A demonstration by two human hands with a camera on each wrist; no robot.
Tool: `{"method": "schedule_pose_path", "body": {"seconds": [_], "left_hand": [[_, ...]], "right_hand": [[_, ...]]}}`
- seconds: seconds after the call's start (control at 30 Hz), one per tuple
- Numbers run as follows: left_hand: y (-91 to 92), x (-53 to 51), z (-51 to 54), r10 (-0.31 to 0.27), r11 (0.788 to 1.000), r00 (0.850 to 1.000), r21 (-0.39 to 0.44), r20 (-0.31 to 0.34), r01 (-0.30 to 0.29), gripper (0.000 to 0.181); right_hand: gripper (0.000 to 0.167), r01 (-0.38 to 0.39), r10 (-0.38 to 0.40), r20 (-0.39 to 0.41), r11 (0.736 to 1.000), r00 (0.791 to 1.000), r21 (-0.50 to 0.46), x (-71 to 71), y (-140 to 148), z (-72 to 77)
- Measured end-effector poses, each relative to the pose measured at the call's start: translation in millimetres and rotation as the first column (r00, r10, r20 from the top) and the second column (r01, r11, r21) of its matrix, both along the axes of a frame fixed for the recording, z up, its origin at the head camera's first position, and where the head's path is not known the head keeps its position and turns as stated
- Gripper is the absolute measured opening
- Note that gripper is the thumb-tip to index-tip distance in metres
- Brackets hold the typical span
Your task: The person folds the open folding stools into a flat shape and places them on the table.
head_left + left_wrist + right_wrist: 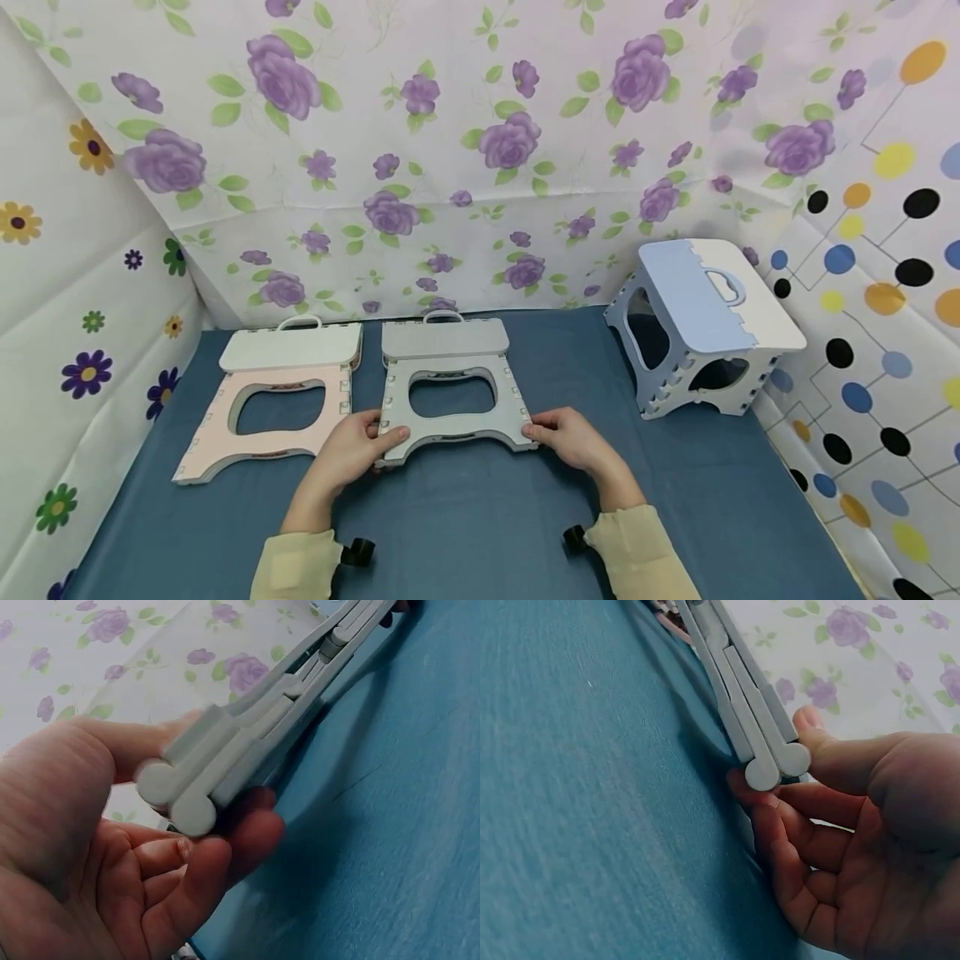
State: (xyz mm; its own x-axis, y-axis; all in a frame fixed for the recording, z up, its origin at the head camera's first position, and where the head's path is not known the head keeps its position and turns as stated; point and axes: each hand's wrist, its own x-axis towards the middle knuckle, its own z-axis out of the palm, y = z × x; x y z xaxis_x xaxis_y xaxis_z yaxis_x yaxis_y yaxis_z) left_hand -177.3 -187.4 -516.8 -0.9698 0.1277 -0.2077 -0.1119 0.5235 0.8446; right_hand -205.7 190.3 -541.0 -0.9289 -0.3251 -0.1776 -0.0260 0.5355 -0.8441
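Note:
A folded grey stool point(450, 427) lies flat in the middle of the blue cloth in the head view, its small handle at the back. My left hand point(351, 450) pinches its near left corner, thumb on top. The near right corner is held by my right hand point(573, 442). In the left wrist view the stool's folded legs point(247, 742) sit between the thumb and fingers of my left hand point(112, 847), slightly above the cloth. The right wrist view has the stool's rounded leg ends point(769, 761) between thumb and fingers of my right hand point(862, 825).
To the left lies a folded pink stool point(285, 443) with a whitish top, close beside my left hand. A blue and white stool point(690, 292) stands unfolded at the back right. Flowered cloth point(450, 167) hangs behind the blue cloth point(465, 533); patterned sheets hang at both sides.

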Motion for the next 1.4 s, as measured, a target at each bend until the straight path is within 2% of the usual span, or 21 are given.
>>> {"method": "schedule_pose_path", "body": {"seconds": [0.1, 0.2, 0.23, 0.37, 0.53, 0.7, 0.8, 0.87, 1.0, 1.17, 1.4], "left_hand": [[-2.6, -1.1, -0.2, 0.005, 1.0, 1.0, -0.029, 0.019, -0.005, 0.082], [-4.0, -2.2, -0.8, 0.01, 0.998, 1.0, -0.055, 0.012, -0.009, 0.08], [-4.3, -2.6, -1.2, 0.008, 0.997, 1.0, -0.072, 0.003, -0.007, 0.076], [-5.2, -3.2, -1.7, -0.02, 0.987, 0.999, -0.16, -0.05, 0.011, 0.042], [-6.6, -1.8, -0.7, -0.034, 0.974, 0.992, -0.228, -0.121, 0.006, 0.032], [-6.4, 0.3, 1.1, -0.042, 0.956, 0.98, -0.293, -0.196, -0.018, 0.065], [-3.4, 3.0, 4.7, -0.064, 0.938, 0.974, -0.345, -0.219, -0.016, 0.061], [-2.1, 4.1, 6.1, -0.073, 0.93, 0.975, -0.367, -0.209, -0.009, 0.061], [-0.9, 3.8, 6.3, -0.075, 0.92, 0.98, -0.392, -0.186, -0.005, 0.081], [-0.4, 1.8, 5.5, -0.073, 0.923, 0.98, -0.385, -0.186, -0.005, 0.096], [0.6, 3.7, 3.6, -0.083, 0.912, 0.985, -0.41, -0.153, 0.013, 0.096]], "right_hand": [[0.037, 0.019, -0.019, 0.014, 1.0, 1.0, 0.002, 0.7, -3, 1.3], [0.039, 0.034, -0.033, 0.028, 0.999, 0.999, -0.007, 1.0, -5, 2.1], [0.04, 0.042, -0.041, 0.033, 0.999, 0.999, -0.011, 1.1, -5, 2.1], [0.042, 0.067, -0.066, 0.048, 0.997, 0.997, -0.029, 1.1, -8, 2.2], [0.05, 0.043, -0.042, 0.03, 0.999, 0.999, -0.03, 0.2, -8, 2.9], [0.067, -0.024, 0.024, -0.001, 0.999, 1.0, -0.046, -1.9, -5, 1.8], [0.076, -0.065, 0.064, -0.012, 0.997, 0.998, -0.038, -2.8, -4, 0.8], [0.081, -0.076, 0.076, -0.026, 0.997, 0.997, -0.009, -2.1, -6, 0.8], [0.088, -0.036, 0.039, -0.051, 0.997, 0.998, 0.072, 1.1, -13, 0.9], [0.089, -0.007, 0.016, -0.073, 0.992, 0.997, 0.123, 4.1, -18, -0.3], [0.081, 0.017, -0.002, -0.095, 0.987, 0.995, 0.161, 4.5, -18, -4.4]]}}
